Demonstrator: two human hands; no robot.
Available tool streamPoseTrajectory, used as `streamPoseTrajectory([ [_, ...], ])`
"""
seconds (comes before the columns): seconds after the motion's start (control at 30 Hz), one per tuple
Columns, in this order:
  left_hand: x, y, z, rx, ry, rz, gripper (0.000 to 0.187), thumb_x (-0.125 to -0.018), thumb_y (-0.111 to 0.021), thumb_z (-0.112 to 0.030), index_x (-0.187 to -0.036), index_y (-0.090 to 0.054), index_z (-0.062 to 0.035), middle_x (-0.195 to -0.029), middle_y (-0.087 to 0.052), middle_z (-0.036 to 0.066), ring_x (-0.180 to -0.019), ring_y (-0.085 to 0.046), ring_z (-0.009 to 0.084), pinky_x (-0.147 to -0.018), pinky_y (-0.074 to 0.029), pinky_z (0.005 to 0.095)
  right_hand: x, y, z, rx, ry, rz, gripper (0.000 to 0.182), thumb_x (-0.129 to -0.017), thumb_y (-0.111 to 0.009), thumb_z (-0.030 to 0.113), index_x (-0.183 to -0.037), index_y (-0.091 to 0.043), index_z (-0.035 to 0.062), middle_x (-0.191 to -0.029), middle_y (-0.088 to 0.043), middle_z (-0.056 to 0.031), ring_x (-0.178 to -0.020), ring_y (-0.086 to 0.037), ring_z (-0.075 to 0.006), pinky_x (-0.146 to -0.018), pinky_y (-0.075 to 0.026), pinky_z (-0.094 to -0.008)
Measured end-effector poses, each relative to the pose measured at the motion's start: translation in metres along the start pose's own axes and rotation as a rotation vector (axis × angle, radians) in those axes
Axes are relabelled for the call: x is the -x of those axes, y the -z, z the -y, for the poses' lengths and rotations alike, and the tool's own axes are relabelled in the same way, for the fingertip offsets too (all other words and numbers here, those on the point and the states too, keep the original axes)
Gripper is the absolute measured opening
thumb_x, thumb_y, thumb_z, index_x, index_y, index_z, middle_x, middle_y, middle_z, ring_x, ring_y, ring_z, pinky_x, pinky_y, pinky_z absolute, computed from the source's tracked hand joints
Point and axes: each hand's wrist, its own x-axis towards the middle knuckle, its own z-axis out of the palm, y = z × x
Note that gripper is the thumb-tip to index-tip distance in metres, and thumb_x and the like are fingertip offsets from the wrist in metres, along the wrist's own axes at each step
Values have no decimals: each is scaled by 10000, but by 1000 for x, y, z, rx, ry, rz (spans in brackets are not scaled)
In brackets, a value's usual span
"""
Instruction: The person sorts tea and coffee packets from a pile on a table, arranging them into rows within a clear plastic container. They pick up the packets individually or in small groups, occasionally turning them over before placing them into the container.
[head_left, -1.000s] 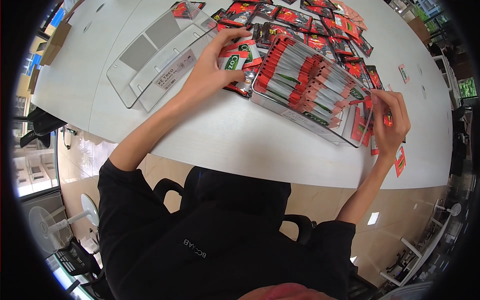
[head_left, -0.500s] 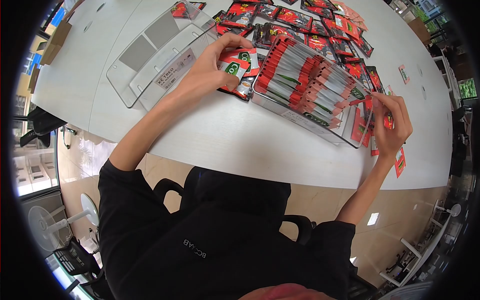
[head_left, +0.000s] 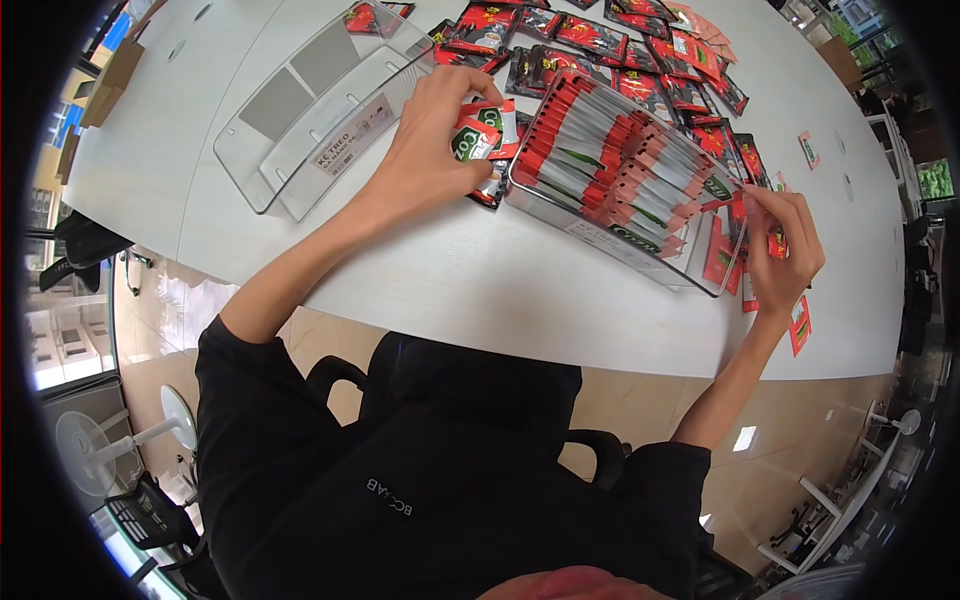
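My left hand is curled around small red, white and green sachets, fingers along the top and thumb along the bottom. More sachets and a dark packet lie under them, just left of a clear plastic box. Rows of red and pale-pink sachets stand packed in that box, with some room at its right end. My right hand pinches the rim at the box's right corner.
A second clear plastic box with a paper label stands at the left. Many red and black packets lie spread behind the filled box. Loose sachets lie at the right, and the table's front edge is near me.
My left hand has shifted slightly right with the sachets, closer to the filled box, and its thumb has moved lower. The right hand stays on the box rim.
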Motion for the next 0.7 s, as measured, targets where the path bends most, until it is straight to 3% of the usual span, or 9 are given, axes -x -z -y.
streamPoseTrajectory([
  [0.1, 2, -3, 1, 13, 13, -18, 532, -634, -672, 33, -1125, -513, -96, -1184, -499, 59, -1154, -472, 245, -1003, -419, 367, 0, 0, 1, 2, -4, 7, 204, -782, -751, -52, -943, -751, 73, -774, -663, -15, -551, -505, -91, -501, -388, -243],
  [0.53, 1, 3, -11, 101, 45, -43, 555, -613, -701, 41, -1112, -492, -82, -1151, -467, 57, -1075, -510, 240, -907, -484, 358, -1, 0, 2, -15, -20, 35, 195, -790, -742, -61, -941, -753, 63, -781, -683, -28, -546, -515, -87, -486, -385, -236],
  [0.7, 1, 5, -9, -248, -42, 90, 544, -632, -714, -28, -1127, -494, -69, -1129, -470, 95, -1069, -530, 279, -890, -471, 389, 0, 0, 1, -16, -15, 41, 216, -785, -739, -70, -951, -756, 67, -775, -672, -25, -538, -497, -86, -488, -376, -236],
])
